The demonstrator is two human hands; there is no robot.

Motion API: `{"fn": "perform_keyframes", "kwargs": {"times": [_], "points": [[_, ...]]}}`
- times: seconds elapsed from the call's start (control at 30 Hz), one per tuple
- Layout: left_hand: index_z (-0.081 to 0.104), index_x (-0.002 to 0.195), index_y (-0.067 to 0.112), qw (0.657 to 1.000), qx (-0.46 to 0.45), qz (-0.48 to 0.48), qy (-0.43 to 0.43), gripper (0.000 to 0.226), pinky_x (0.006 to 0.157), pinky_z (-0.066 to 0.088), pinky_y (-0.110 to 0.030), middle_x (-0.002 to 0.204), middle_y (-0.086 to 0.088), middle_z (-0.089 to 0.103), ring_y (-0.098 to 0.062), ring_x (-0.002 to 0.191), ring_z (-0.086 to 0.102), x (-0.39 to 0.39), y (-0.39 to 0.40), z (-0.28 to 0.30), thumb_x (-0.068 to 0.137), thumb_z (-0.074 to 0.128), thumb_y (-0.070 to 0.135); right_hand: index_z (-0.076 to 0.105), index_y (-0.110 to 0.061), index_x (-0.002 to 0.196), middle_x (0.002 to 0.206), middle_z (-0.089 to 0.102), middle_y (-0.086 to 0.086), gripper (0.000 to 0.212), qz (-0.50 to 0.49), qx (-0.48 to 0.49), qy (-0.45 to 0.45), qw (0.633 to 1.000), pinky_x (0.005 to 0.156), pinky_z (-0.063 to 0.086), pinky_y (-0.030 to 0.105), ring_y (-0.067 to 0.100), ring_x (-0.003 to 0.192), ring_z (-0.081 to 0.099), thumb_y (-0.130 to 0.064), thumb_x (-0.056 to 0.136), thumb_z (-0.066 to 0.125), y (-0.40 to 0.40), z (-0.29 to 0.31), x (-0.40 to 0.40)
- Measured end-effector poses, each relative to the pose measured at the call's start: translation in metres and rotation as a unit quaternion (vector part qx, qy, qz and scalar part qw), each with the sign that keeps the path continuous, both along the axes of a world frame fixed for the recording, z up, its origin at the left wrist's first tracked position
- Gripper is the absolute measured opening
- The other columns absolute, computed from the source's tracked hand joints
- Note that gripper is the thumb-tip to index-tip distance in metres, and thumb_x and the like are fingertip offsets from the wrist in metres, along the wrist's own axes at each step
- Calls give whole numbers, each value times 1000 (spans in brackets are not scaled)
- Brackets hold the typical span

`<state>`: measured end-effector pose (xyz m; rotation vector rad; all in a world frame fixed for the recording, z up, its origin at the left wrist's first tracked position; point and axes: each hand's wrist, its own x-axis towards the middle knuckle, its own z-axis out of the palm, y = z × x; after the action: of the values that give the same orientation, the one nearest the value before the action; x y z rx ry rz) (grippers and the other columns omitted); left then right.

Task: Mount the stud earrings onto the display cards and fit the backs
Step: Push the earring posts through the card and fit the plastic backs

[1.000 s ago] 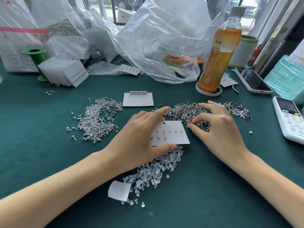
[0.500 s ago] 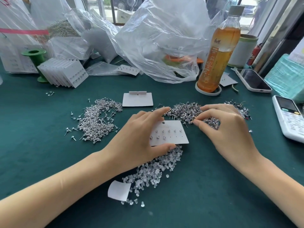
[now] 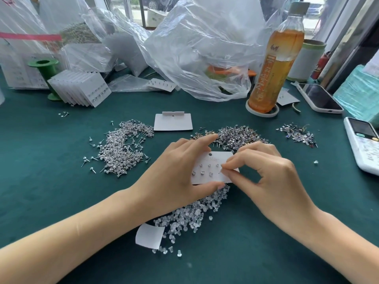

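Note:
My left hand holds a white display card between thumb and fingers, just above the green table. Several studs sit in two rows on the card. My right hand pinches something small, too small to see, at the card's right edge by the lower row. A pile of silver stud earrings lies to the left, another pile just behind the card. Clear plastic backs are heaped under and in front of my hands.
A blank card lies behind the hands and a stack of filled cards stands at the back left. A tea bottle, phone, remote and crumpled plastic bags crowd the back and right. A paper scrap lies near me.
My right hand has moved from the stud pile behind the card down to the card's right edge, fingertips now pinched together there. The left hand keeps its hold on the card.

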<state>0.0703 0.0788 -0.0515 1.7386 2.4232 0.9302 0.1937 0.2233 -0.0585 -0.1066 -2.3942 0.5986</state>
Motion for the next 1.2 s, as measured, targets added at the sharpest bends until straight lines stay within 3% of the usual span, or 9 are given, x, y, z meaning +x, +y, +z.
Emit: {"fn": "perform_keyframes", "kwargs": {"times": [0.27, 0.47, 0.67, 0.8, 0.93, 1.0, 1.1, 1.2], "points": [[31, 143, 27, 1000, 5, 9, -13, 84, 97, 27, -10, 118, 12, 57, -3, 112, 42, 0, 0, -3, 72, 67, 54, 72, -12, 76, 79, 66, 1, 13, 0, -9, -4, 1000, 82, 43, 36, 23, 86, 58, -5, 70, 82, -1, 0, -1], [31, 144, 27, 1000, 7, 10, -13, 84, 95, 24, -5, 119, 13, 56, 0, 112, 40, 0, -1, -2, 72, 63, 57, 72, -13, 77, 80, 66, 1, 12, 1, -15, -4, 1000, 81, 46, 37, 19, 88, 57, -8, 71, 81, -1, 0, 2], [33, 143, 25, 1000, 20, 8, -13, 82, 96, 29, -10, 118, 12, 57, -1, 110, 42, 1, 0, -2, 73, 63, 56, 74, -13, 79, 84, 68, -7, 7, 22, 11, -6, 1000, 87, 44, 41, 15, 88, 58, -12, 75, 80, -2, 3, 0], [33, 143, 27, 999, 34, 13, -19, 82, 97, 34, -19, 118, 11, 57, -5, 111, 44, 1, 0, -2, 73, 69, 52, 75, -17, 87, 94, 67, -12, 6, 13, -75, 0, 997, 93, 44, 31, 7, 100, 57, -20, 83, 72, -2, 8, 1], [34, 142, 26, 998, 53, 17, -20, 84, 99, 37, -26, 119, 10, 58, -9, 113, 47, 1, -1, -1, 72, 74, 48, 69, -32, 98, 103, 65, -20, 18, -20, -175, -9, 984, 93, 40, 14, 4, 109, 56, -37, 80, 69, -2, 14, 2], [36, 142, 24, 998, 66, 17, -15, 83, 99, 36, -26, 118, 11, 58, -10, 113, 48, 2, -1, 0, 72, 75, 47, 63, -40, 106, 106, 63, -24, 33, -38, -224, -33, 973, 87, 41, 11, 0, 108, 55, -47, 75, 75, -2, 15, 2], [39, 140, 20, 997, 82, 13, -1, 81, 99, 35, -23, 117, 10, 59, -8, 111, 47, 5, 0, 1, 72, 72, 48, 60, -36, 114, 107, 65, -21, 60, -43, -317, -66, 945, 79, 45, 16, -2, 102, 59, -58, 62, 79, -2, 14, -1], [40, 140, 19, 996, 90, 9, 6, 80, 99, 36, -25, 116, 8, 60, -9, 111, 48, 6, 0, 2, 72, 71, 48, 59, -31, 116, 97, 72, -15, 73, -34, -398, -103, 911, 67, 46, 11, -3, 87, 65, -59, 50, 71, -3, 15, -4]]}}
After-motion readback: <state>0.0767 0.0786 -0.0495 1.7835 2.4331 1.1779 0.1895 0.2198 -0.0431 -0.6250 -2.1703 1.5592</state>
